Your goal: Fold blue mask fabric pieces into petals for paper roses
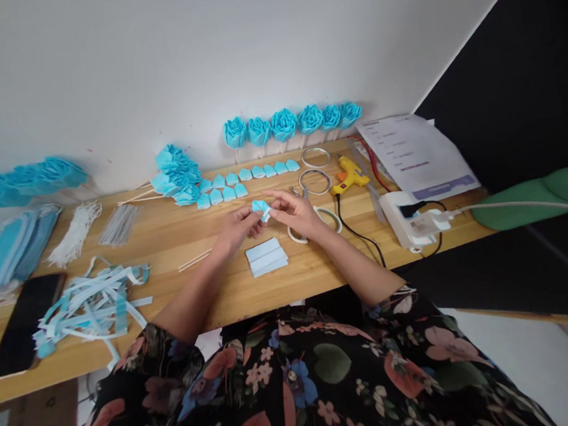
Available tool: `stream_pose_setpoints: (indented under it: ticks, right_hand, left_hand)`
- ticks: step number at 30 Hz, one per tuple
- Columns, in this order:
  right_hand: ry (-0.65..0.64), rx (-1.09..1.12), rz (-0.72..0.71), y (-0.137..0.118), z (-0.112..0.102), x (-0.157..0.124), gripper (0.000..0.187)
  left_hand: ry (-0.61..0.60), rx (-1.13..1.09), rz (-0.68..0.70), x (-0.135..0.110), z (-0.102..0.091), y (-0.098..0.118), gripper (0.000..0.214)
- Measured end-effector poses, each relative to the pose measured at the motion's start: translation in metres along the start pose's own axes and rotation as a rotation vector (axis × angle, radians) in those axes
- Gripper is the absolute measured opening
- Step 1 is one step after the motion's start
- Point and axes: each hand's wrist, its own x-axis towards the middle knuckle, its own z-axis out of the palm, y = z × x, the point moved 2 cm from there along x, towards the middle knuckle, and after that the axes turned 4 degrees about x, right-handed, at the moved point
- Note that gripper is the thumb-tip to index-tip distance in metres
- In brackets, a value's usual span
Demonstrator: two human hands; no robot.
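Between my two hands, above the middle of the table, is a small folded piece of blue-and-white mask fabric (pixel 260 207). My left hand (pixel 242 226) pinches its left and lower edge. The thumb and finger of my right hand (pixel 294 212) grip its right edge, where a white side shows. Below my hands lies a stack of pale blue fabric rectangles (pixel 267 257). Two rows of folded blue petals (pixel 258 172) lie just beyond my hands. Scissors (pixel 332 219) lie partly hidden beneath my right hand and wrist.
Blue fabric roses (pixel 284 127) on sticks line the wall. On the right are tape rolls (pixel 315 182), a yellow glue gun (pixel 350 174), a power strip (pixel 400 218) and a paper sheet (pixel 416 153). Fabric scraps (pixel 94 305), a phone (pixel 26 325) and face masks (pixel 16 249) are left.
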Motion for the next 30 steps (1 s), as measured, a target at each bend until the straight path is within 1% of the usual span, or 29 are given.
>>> stream_pose_setpoints:
  ticks: [2, 5, 8, 10, 15, 23, 26, 28, 30]
  right_hand:
    - [0.052, -0.114, -0.076, -0.004, -0.001, -0.002, 0.038]
    - [0.156, -0.397, -0.280, -0.012, -0.002, -0.005, 0.029]
    - [0.144, -0.623, -0.450, -0.019, 0.001, -0.007, 0.022]
    - [0.114, -0.702, -0.487, -0.022, 0.004, -0.008, 0.019]
    - [0.073, -0.764, -0.476, -0.028, 0.008, -0.009, 0.013]
    - [0.129, -0.742, -0.477, -0.022, 0.007, -0.008, 0.010]
    - [0.149, -0.651, -0.471, -0.021, 0.006, -0.007, 0.008]
    - [0.214, -0.550, -0.429, -0.021, 0.003, -0.005, 0.008]
    - [0.296, -0.434, -0.343, -0.020, -0.001, -0.004, 0.009]
  left_hand:
    - [0.031, -0.032, 0.004, 0.001, -0.002, 0.000, 0.024]
    - [0.083, -0.113, 0.002, 0.001, -0.004, 0.000, 0.022]
    - [0.110, -0.143, -0.003, 0.001, -0.003, 0.001, 0.024]
    - [0.109, -0.150, 0.001, 0.000, -0.002, 0.002, 0.026]
    - [0.084, -0.123, 0.017, -0.001, -0.001, 0.002, 0.028]
    - [0.048, -0.075, 0.039, 0.000, 0.001, -0.001, 0.031]
    - [0.077, -0.062, 0.050, 0.000, 0.000, -0.001, 0.026]
    - [0.105, -0.051, 0.054, 0.001, 0.000, -0.001, 0.023]
    - [0.120, -0.043, 0.055, 0.001, -0.001, 0.000, 0.020]
